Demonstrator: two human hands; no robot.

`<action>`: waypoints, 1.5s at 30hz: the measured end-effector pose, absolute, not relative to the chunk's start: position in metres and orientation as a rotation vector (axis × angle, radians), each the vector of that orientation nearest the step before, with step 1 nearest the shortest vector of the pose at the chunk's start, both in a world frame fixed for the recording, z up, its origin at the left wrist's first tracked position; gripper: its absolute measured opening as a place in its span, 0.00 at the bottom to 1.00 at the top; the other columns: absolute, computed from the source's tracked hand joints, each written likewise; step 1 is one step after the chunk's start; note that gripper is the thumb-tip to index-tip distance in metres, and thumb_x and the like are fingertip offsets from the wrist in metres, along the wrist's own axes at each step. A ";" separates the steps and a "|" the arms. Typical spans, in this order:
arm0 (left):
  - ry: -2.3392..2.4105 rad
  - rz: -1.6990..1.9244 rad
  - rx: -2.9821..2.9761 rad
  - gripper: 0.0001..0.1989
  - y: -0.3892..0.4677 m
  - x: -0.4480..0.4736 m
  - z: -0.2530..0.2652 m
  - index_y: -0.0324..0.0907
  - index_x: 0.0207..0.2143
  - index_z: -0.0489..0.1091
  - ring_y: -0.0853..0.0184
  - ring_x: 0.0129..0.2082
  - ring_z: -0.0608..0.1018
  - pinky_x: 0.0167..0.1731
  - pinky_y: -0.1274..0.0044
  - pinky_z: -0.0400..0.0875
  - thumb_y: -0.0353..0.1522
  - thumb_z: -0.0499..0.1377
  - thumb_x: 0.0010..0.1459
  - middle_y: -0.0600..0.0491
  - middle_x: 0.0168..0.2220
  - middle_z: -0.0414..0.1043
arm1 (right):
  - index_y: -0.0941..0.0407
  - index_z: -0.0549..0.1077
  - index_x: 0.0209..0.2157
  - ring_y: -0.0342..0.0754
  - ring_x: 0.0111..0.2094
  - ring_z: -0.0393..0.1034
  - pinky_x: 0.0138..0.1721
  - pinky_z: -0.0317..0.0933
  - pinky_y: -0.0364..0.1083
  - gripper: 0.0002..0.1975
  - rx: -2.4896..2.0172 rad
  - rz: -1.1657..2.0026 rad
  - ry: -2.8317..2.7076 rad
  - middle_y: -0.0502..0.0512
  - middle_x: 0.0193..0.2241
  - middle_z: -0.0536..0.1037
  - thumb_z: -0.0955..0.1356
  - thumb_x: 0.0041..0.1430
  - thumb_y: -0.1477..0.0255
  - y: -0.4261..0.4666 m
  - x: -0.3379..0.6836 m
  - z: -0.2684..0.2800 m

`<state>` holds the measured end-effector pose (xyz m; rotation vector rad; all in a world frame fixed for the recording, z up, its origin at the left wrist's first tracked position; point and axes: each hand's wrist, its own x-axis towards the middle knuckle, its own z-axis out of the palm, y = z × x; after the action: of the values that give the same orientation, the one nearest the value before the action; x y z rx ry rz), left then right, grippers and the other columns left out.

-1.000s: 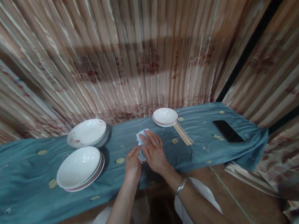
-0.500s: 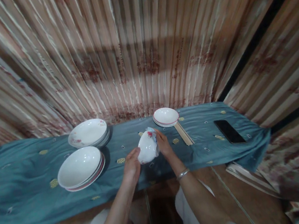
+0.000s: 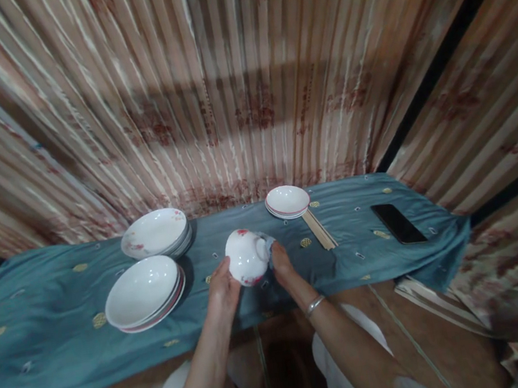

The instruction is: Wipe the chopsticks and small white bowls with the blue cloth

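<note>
A white bowl [image 3: 245,257] with red flowers is held on its side above the cloth-covered table, its foot ring turned to the right. My left hand [image 3: 222,284] grips the bowl by its left edge. At the foot of the bowl, my right hand [image 3: 281,262] is closed on a pale blue cloth [image 3: 269,242], pressing it against the base. Most of the cloth is hidden behind the fingers and the bowl. A silver bangle [image 3: 315,305] circles my right wrist.
To the left stand a stack of large bowls [image 3: 142,292] and a stack of flowered plates [image 3: 154,233]. Small red-rimmed dishes [image 3: 288,200], chopsticks [image 3: 319,229] and a black phone [image 3: 398,223] lie to the right on the teal tablecloth [image 3: 53,315]. A curtain [image 3: 225,95] hangs behind.
The bowl has been turned so that its foot ring now shows, and it has shifted slightly left. My right hand with the cloth has moved from its upper rim side to the base.
</note>
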<state>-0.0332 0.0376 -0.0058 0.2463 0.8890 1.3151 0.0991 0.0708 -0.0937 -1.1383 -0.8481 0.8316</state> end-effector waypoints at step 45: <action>0.888 1.323 0.478 0.18 0.023 -0.016 0.007 0.38 0.35 0.76 0.59 0.49 0.76 0.49 0.73 0.69 0.44 0.59 0.56 0.47 0.39 0.80 | 0.52 0.61 0.61 0.55 0.66 0.45 0.63 0.43 0.62 0.23 -1.323 -0.199 -2.018 0.59 0.63 0.61 0.60 0.65 0.72 -0.006 0.073 -0.024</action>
<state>-0.0164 0.0235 0.0075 0.4778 0.8884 1.3229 0.0735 -0.0059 -0.0241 -1.3234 -2.0181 -0.1994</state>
